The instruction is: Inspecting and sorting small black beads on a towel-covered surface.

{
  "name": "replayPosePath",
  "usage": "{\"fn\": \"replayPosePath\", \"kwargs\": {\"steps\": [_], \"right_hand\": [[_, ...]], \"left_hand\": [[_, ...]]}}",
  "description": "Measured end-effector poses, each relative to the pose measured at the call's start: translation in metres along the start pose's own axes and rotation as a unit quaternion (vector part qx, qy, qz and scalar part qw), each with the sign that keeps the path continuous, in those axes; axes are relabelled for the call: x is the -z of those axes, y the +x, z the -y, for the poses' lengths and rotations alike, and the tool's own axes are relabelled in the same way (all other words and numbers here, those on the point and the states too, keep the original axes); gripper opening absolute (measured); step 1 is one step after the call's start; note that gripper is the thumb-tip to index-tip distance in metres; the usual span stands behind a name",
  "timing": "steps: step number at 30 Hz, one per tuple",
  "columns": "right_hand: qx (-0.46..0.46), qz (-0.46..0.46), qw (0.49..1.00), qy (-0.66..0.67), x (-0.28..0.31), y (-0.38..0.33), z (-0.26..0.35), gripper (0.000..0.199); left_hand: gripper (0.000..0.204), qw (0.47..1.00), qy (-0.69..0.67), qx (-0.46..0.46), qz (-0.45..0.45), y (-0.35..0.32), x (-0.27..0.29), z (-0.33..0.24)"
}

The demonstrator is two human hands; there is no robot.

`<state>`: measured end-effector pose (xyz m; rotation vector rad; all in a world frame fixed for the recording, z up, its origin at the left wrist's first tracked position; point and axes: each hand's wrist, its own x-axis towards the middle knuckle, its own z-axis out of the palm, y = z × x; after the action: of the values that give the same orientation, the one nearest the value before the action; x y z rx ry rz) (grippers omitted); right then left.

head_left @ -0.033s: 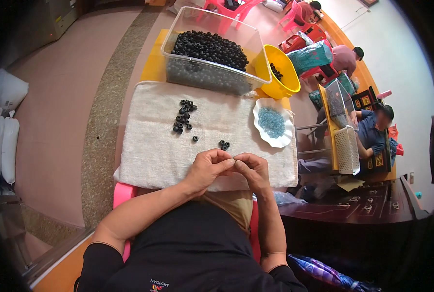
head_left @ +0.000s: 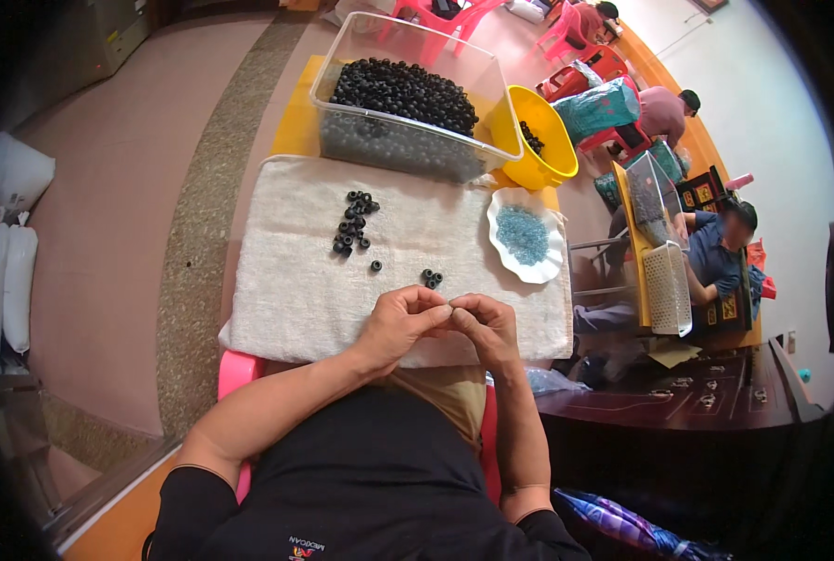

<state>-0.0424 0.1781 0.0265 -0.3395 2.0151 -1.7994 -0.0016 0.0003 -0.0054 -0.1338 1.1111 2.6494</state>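
My left hand (head_left: 404, 323) and my right hand (head_left: 488, 327) meet at the near edge of the white towel (head_left: 286, 280), thumbs and forefingers pinched together. What sits between the fingertips is too small and hidden to make out. Just beyond my fingers lies a small cluster of black ring-like beads (head_left: 431, 279). A single black bead (head_left: 376, 266) rests to its left, and a larger loose group of black beads (head_left: 351, 224) spreads farther back. On the towel's right side, a white wavy-rimmed dish (head_left: 535, 271) holds tiny clear-blue pieces (head_left: 522, 234).
Behind the towel stands a clear plastic bin (head_left: 407, 159) heaped with black beads, beside a yellow bowl (head_left: 529, 173) with a few more. A person (head_left: 716, 248) sits at the right near a white perforated basket (head_left: 667, 290). White sacks (head_left: 10, 280) stand at the far left.
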Motion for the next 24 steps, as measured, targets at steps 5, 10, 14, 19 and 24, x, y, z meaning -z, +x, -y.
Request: {"fn": "replayPosePath", "kwargs": {"steps": [5, 10, 14, 19, 24], "right_hand": [[0.005, -0.001, 1.0, -0.018, 0.004, 0.0, -0.004, 0.012], [0.025, -0.016, 0.998, -0.062, 0.005, -0.001, -0.011, 0.012], [0.122, -0.029, 0.987, -0.1, -0.011, -0.006, -0.008, 0.011], [0.212, -0.027, 0.957, -0.194, -0.012, 0.001, 0.01, 0.009], [0.228, -0.027, 0.924, -0.305, -0.022, 0.038, 0.05, 0.01]], "left_hand": [[0.014, 1.0, 0.003, -0.004, 0.012, 0.001, 0.002, 0.002], [0.013, 1.0, -0.002, 0.013, 0.022, 0.001, 0.002, 0.0], [0.012, 0.999, -0.046, 0.013, 0.016, 0.001, 0.002, 0.002], [0.012, 0.997, -0.072, 0.003, -0.005, 0.0, 0.002, 0.0], [0.013, 0.999, -0.027, -0.009, -0.018, 0.002, 0.002, 0.007]]}}
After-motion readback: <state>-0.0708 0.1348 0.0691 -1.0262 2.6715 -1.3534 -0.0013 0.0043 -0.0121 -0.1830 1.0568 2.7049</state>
